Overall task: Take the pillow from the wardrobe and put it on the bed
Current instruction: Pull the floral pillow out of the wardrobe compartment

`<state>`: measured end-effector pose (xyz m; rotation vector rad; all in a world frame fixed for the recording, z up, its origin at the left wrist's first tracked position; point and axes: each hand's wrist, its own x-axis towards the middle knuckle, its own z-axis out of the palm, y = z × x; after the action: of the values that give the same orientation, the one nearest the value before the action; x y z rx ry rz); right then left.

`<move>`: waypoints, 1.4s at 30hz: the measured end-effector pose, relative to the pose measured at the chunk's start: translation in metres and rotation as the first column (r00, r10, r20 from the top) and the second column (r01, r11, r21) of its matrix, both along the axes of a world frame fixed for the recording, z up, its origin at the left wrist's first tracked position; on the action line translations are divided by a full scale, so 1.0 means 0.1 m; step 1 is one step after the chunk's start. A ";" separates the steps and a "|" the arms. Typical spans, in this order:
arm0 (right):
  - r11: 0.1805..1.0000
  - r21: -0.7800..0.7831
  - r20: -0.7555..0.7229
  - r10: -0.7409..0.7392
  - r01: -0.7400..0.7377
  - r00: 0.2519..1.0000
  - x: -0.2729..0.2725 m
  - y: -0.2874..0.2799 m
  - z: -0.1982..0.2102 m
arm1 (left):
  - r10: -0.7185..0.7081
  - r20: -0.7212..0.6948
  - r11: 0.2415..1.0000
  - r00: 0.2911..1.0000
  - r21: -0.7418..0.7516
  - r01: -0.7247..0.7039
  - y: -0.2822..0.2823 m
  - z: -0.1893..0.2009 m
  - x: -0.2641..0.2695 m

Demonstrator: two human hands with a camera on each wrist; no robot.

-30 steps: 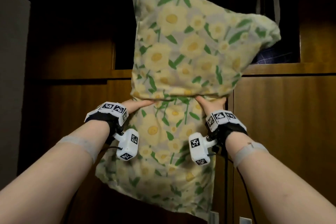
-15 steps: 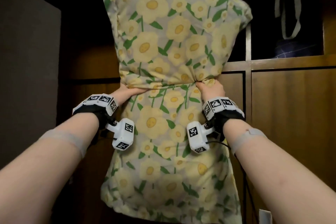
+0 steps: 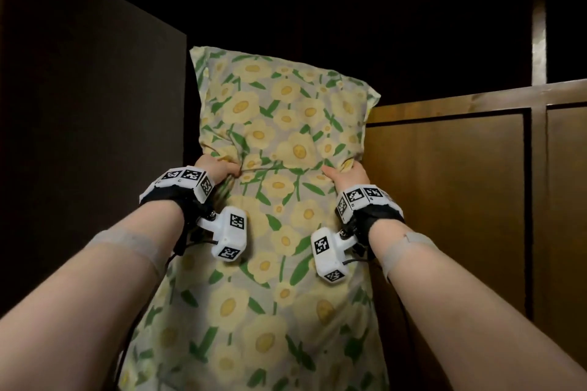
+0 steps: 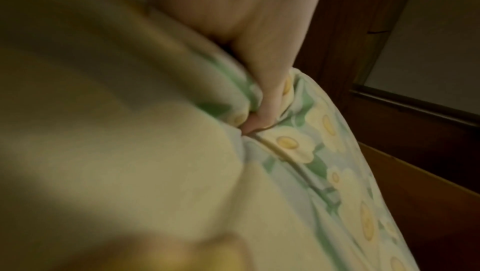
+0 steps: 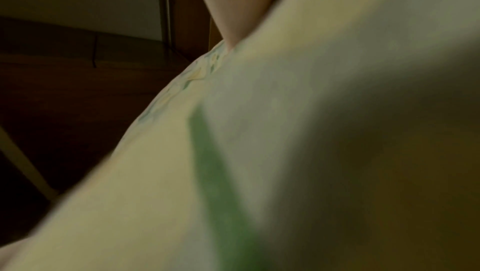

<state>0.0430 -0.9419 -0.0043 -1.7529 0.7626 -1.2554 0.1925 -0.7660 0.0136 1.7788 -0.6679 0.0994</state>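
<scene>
The pillow [image 3: 279, 143], in a case printed with yellow flowers and green leaves, hangs upright in front of me in the head view. My left hand [image 3: 216, 168] grips its left side and my right hand [image 3: 344, 173] grips its right side, both bunching the cloth about a third of the way down. The loose lower end of the case drops below my wrists. In the left wrist view my thumb [image 4: 267, 99] digs into a fold of the pillow [image 4: 298, 148]. The right wrist view is filled with blurred pillow cloth [image 5: 182, 172], with only a bit of my right hand [image 5: 233, 8] showing.
The brown wooden wardrobe [image 3: 451, 200] stands right behind and to the right of the pillow, its upper compartment dark. A dark open door panel [image 3: 95, 136] stands close on the left. The room is dim.
The pillow has come down and out of the upper compartment, and stands straighter now. My hands have spread from its middle to its two sides. The view has shifted left.
</scene>
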 end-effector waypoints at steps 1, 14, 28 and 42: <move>1.000 -0.007 -0.012 0.004 -0.004 1.000 0.04 -0.01 0.02 | 0.005 -0.001 1.000 1.000 -0.011 -0.005 0.02 -0.01 0.02; 0.978 -0.090 -0.149 0.176 -0.190 0.973 0.55 0.06 -0.03 | 0.231 -0.221 0.961 0.948 -0.101 -0.257 0.35 -0.04 0.33; 0.956 -0.286 0.018 0.067 -0.059 0.998 0.78 -0.32 0.65 | 0.235 -0.093 0.942 0.967 -0.222 -0.250 0.25 0.07 0.93; 0.909 -0.416 -0.078 -0.003 -0.030 0.997 1.61 -0.68 1.55 | 0.276 -0.120 0.933 0.954 -0.204 -0.296 -0.12 0.15 1.43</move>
<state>0.2037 -1.0097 0.1510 -2.1554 0.5473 -1.4252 0.3358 -0.7784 0.0290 1.6440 -0.3153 0.2805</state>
